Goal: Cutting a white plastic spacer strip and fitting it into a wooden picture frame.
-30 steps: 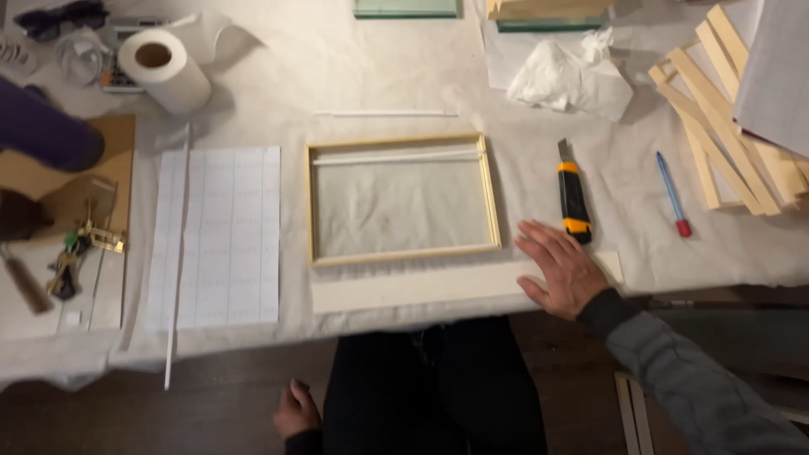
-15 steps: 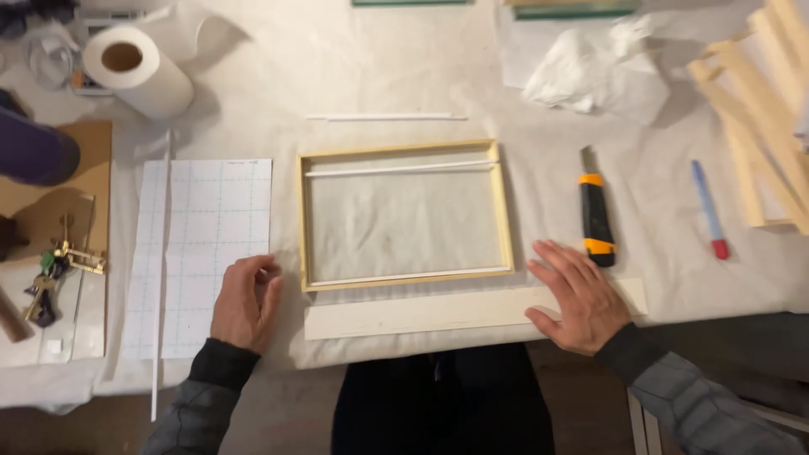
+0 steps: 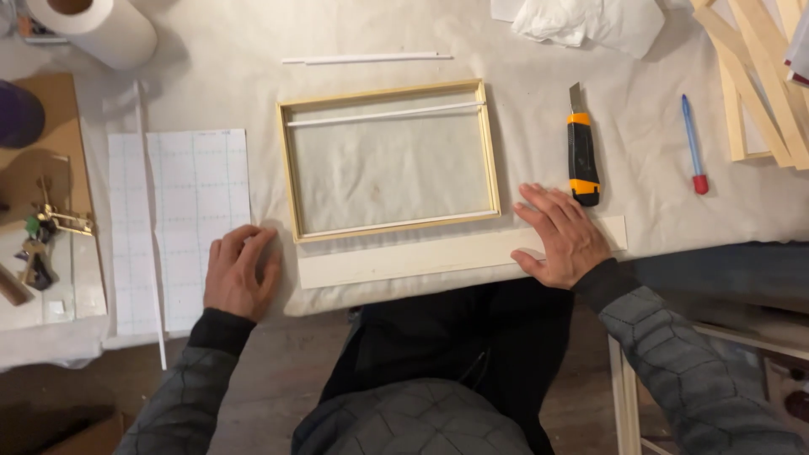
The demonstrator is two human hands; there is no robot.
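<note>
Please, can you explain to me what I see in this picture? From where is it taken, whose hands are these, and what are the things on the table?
The picture comes from a camera worn on a person's head, looking down at their own two bare hands. No machine is involved.

The table is covered with a light cloth. In the middle lies a wooden frame, flat. Just below it, along the near edge, lies a long pale strip.

The right hand rests flat on the right part of that strip. The left hand rests palm down beside a grid sheet, its fingers touching the sheet. Neither hand grips anything.

Right of the frame are a utility knife and a pen, then wooden slats. At the top are a paper roll, a thin white rod and crumpled paper.
</note>
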